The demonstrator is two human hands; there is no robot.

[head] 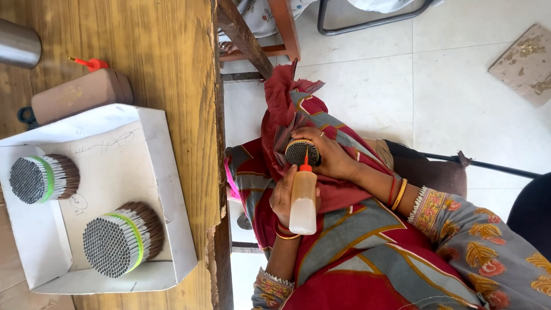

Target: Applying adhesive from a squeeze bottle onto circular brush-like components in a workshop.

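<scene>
The left hand (pixel 286 198) grips a squeeze bottle (pixel 303 201), its red nozzle touching the end of a bundle of tubes (pixel 301 151). The right hand (pixel 328 154) wraps its fingers (pixel 304 133) around that bundle, held over the lap, beside the table's edge (pixel 217 172).

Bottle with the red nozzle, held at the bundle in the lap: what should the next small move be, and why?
Probably a gentle squeeze of the bottle with the left hand. Its red nozzle already points at the open tube ends of the bundle, which the right hand grips steady, so nothing seems to need repositioning first.
</scene>
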